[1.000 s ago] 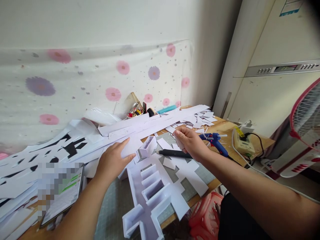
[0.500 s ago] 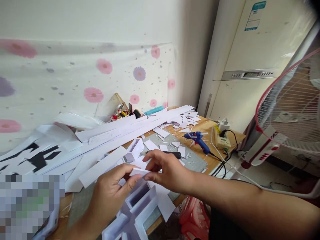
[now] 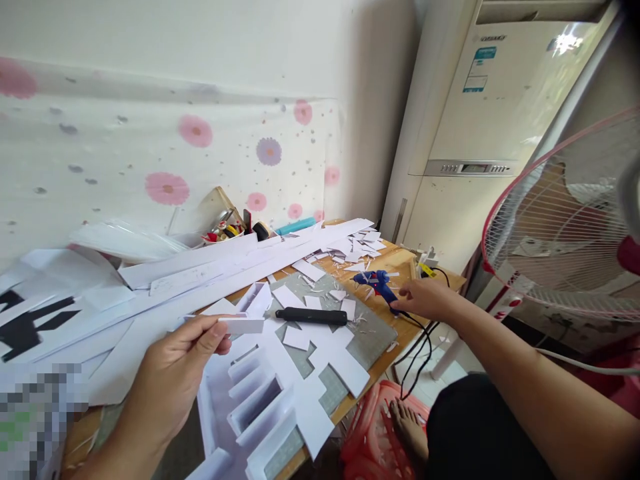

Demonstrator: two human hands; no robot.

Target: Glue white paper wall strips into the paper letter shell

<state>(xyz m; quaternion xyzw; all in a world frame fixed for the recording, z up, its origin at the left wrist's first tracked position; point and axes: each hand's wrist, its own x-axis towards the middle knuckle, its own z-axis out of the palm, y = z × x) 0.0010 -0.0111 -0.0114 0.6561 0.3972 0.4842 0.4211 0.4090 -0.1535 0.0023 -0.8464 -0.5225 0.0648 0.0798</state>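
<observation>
My left hand [image 3: 183,363] pinches a small flat white strip [image 3: 245,325], which looks like foam board, between thumb and fingers above the table. Below it is a white structure [image 3: 260,400] with upright walls and narrow slots, partly hidden by my left forearm. My right hand [image 3: 427,300] is at the handle of a blue hot glue gun [image 3: 373,279], its fingers closed about the handle's end. The gun lies on the wood, nozzle to the left. A black knife-like tool [image 3: 313,316] rests on white cut-out pieces [image 3: 345,363] between the hands.
A grey cutting mat [image 3: 367,337] carries scraps and shavings. Long white strips [image 3: 200,283] and a pile of offcuts [image 3: 355,245] lie farther back. Black cords [image 3: 417,353] hang over the table's right edge. A fan [image 3: 560,213] stands at right; a red plastic stool [image 3: 375,433] is below.
My right hand has let go of the small white strip and moved right to the glue gun. My left hand keeps the strip and has moved left. The view has shifted right.
</observation>
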